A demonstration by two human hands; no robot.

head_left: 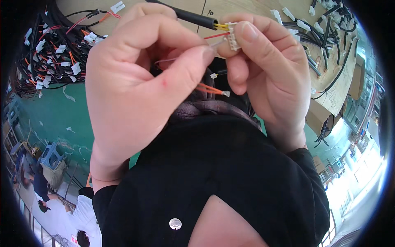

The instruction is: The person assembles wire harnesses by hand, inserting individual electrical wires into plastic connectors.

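Observation:
My right hand (279, 70) pinches a small white plug connector (233, 39) between thumb and forefinger. Yellow wires (222, 27) run into it from the end of a black-sheathed cable (191, 16), and a red wire (217, 36) reaches it just below. Close against the connector, my left hand (131, 86) grips a thin pale wire (219, 43) between thumb and forefinger. Its other fingers are curled and partly hidden. Orange wires (210, 88) tipped with a small white end piece (226, 94) hang beneath my hands.
A large heap of black cables with white connectors (53, 53) fills the left side. More cables (325, 37) lie on the wooden table (247, 7) at right, above cardboard boxes (323, 117). A blue stool (51, 155) and other people (84, 214) appear at lower left.

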